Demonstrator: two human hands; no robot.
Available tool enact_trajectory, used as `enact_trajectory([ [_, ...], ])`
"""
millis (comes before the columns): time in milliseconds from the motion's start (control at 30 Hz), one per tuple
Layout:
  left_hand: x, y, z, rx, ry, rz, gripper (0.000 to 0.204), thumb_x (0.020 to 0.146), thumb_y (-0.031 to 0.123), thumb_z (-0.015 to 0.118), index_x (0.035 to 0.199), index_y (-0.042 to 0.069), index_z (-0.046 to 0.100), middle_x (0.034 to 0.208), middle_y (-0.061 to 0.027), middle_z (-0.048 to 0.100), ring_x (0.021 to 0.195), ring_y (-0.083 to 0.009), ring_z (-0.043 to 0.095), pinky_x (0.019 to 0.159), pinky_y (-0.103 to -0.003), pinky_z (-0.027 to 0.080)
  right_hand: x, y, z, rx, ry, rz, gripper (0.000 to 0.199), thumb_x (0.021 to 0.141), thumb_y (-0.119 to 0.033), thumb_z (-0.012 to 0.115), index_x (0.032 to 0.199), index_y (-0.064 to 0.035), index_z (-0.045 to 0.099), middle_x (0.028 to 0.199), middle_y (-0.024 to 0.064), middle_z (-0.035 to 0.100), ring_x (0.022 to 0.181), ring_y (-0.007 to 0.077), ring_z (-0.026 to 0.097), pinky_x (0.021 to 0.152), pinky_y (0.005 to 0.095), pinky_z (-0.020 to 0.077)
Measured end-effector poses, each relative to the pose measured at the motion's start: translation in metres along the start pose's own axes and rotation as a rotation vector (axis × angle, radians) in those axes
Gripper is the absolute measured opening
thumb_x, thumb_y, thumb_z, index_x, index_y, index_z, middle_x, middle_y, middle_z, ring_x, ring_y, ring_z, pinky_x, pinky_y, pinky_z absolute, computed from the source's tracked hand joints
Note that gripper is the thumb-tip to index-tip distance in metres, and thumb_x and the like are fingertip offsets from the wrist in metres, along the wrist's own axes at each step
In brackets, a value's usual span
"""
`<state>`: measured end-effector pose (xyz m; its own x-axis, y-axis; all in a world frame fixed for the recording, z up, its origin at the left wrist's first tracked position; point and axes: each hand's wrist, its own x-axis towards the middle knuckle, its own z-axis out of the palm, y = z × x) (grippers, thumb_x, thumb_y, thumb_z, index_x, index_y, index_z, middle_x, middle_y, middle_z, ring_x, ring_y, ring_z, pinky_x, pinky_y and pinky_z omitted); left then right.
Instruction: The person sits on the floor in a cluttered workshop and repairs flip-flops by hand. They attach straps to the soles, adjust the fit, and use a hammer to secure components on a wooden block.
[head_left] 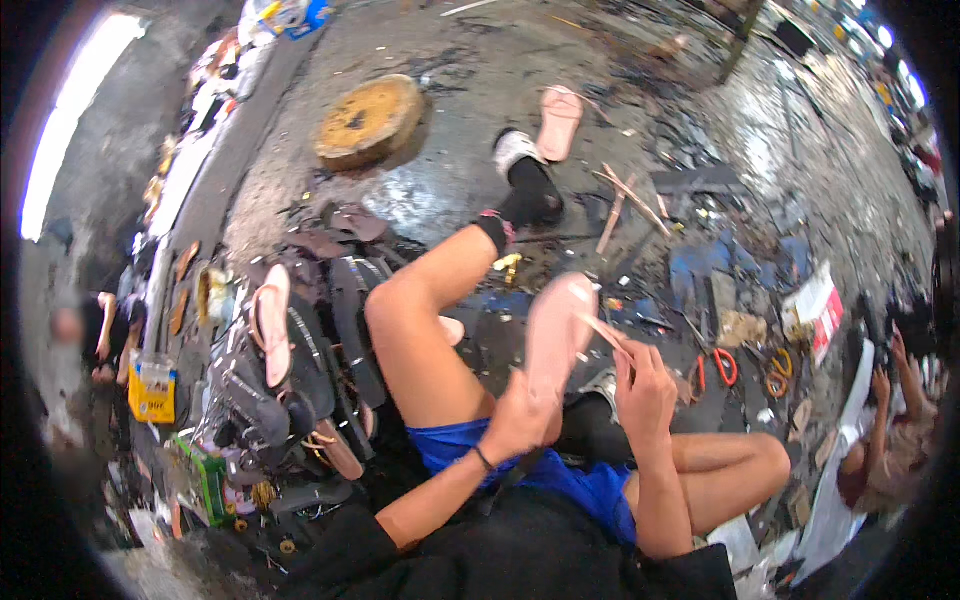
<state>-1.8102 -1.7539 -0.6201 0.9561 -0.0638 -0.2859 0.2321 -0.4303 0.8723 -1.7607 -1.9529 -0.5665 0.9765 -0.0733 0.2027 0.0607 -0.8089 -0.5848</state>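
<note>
In front of my lap, my left hand [520, 415] is closed around the lower end of a pink sandal sole [558, 325], which it holds up tilted with the broad end away from me. My right hand [646, 390] pinches a thin pink strap [602, 330] whose far end meets the right edge of the sole. Whether the strap passes into the sole there is too blurred to tell. Another pink sandal [560, 122] lies on the floor beyond my shoe. To my left, one more pink sandal [271, 325] rests on a pile of dark sandals [310, 350].
A round wooden block [368, 120] stands on the floor at the far left. Orange-handled scissors [717, 370] and a second pair [779, 374] lie right of my hand. Sticks [632, 200] and scraps litter the floor. A yellow box [153, 388] sits left; another person [890, 445] is at right.
</note>
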Motion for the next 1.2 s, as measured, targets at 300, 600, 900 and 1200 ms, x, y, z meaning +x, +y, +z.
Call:
enact_trajectory([
  [300, 0.035, 0.075, -0.031, -0.716, 0.096, 0.043, 0.043, 0.093, 0.002, 0.057, 0.134, -0.001, 0.046, 0.120, -0.0076, 0.059, 0.107, -0.0150, 0.058, 0.094, -0.030, 0.048, -0.013, -0.009, -0.009, 0.296, -0.240, 0.052, 0.012, 0.090, -0.012, 0.072, 0.099, -0.0035, 0.072, 0.097, 0.0130, 0.072, 0.086, 0.0276, 0.069, 0.070, 0.0367, 0.0539],
  [600, 0.022, 0.104, -0.020, -0.379, 0.094, 0.170, 0.036, 0.095, 0.010, 0.057, 0.126, -0.005, 0.045, 0.110, -0.0139, 0.062, 0.101, -0.0177, 0.061, 0.090, -0.033, 0.049, 0.016, -0.043, -0.031, 0.854, -0.161, 0.251, 0.018, 0.091, -0.008, 0.070, 0.105, 0.0004, 0.063, 0.089, 0.0101, 0.073, 0.080, 0.0135, 0.072, 0.075, 0.0293, 0.0574],
  [900, 0.016, 0.098, -0.011, -0.345, 0.102, 0.180, 0.039, 0.096, 0.011, 0.057, 0.128, -0.007, 0.043, 0.114, -0.0167, 0.061, 0.103, -0.0199, 0.061, 0.092, -0.034, 0.049, 0.015, -0.032, -0.034, 0.806, -0.247, 0.359, 0.014, 0.085, -0.009, 0.076, 0.092, 0.0002, 0.069, 0.090, 0.0099, 0.074, 0.079, 0.0170, 0.073, 0.072, 0.0310, 0.0575],
  [1200, 0.023, 0.097, -0.020, -0.476, -0.003, 0.131, 0.038, 0.098, 0.010, 0.053, 0.132, -0.003, 0.041, 0.117, -0.0106, 0.056, 0.107, -0.0145, 0.055, 0.092, -0.030, 0.047, 0.007, -0.022, -0.005, 1.010, -0.211, 0.258, 0.011, 0.087, -0.008, 0.075, 0.096, -0.0005, 0.072, 0.090, 0.0080, 0.072, 0.085, 0.0165, 0.070, 0.081, 0.0308, 0.0550],
])
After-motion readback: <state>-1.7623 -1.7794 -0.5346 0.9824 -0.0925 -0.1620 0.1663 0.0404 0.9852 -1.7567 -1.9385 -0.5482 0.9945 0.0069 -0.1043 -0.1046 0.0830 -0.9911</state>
